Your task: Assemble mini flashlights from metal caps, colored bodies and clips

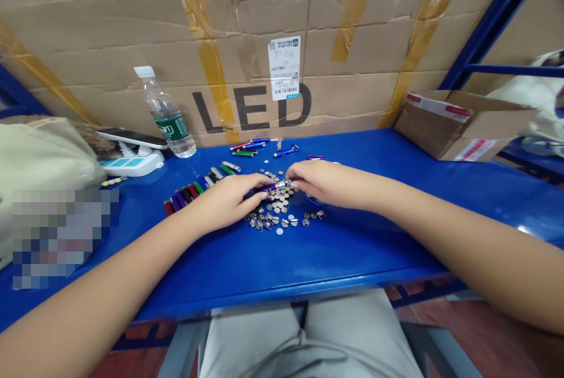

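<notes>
Here we go: over the blue bench, my left hand and right hand met with the fingers curled, both grasping a purple torch just above a heap of button cells. My left fingers wrapped its barrel, and my right fingertips pinched the silver end. The cells lay mostly piled, with a few strays around the edge. Just past my left hand, a neat row of torches lay side by side, while more torches sat loose beyond the heap. From here, I couldn't tell which ones held cells. Farther back stood a water bottle, with a phone on a power strip beside it. Behind them rose a taped carton printed LED.
</notes>
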Available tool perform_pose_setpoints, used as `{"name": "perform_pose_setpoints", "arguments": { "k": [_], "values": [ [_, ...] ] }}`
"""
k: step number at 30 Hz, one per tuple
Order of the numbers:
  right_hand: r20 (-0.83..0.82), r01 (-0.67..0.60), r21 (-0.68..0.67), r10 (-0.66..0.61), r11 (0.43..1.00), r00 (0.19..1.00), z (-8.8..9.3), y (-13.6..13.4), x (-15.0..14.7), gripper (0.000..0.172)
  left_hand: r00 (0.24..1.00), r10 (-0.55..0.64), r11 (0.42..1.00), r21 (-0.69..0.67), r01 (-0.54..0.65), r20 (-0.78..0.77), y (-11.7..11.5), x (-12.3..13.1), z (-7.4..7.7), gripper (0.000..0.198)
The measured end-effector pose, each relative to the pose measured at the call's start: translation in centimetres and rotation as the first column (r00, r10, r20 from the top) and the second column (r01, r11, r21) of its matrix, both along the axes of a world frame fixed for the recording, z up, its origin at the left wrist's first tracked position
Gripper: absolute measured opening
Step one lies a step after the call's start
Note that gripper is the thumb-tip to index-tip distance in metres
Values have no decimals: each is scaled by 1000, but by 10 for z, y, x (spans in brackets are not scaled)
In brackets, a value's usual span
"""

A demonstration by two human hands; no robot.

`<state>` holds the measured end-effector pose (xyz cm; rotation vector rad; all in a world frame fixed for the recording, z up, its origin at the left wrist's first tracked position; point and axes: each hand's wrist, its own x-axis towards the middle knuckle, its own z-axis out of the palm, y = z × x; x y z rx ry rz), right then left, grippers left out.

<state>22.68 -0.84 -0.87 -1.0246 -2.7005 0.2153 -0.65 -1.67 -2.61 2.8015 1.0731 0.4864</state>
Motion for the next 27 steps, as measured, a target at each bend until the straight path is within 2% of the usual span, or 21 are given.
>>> {"name": "perform_pose_setpoints", "arguments": {
  "k": [6, 10, 14, 17, 20, 23, 27],
  "values": [
    [116, 53, 62, -60, 997, 991, 0, 1, -2, 19, 999, -8, 999, 32, 9, -31, 1, 0, -1, 32],
    [217, 45, 170, -82, 984, 973, 2, -2, -3, 21, 998, -4, 998, 62, 8, -56, 1, 2, -1, 34],
    [366, -12, 312, -108, 950, 924, 4, -12, -5, 14, 998, -13, 998, 66, 17, -55, -1, 4, -1, 36],
    [396, -67, 352, -84, 934, 914, 4, -15, -3, 14, 1000, -5, 999, 37, 6, -20, -2, 4, -1, 36],
    [334, -102, 367, -29, 925, 942, 2, -11, 0, 14, 998, 18, 999, -36, -16, 62, -2, 1, 0, 35],
    [267, -145, 379, 43, 914, 963, -3, -5, 3, 15, 985, 46, 981, -195, -13, 165, -2, -1, 0, 35],
    [215, -201, 433, 116, 879, 970, -7, -3, 5, 15, 945, 104, 888, -456, 52, 310, -1, -3, 0, 37]
  ]
}}
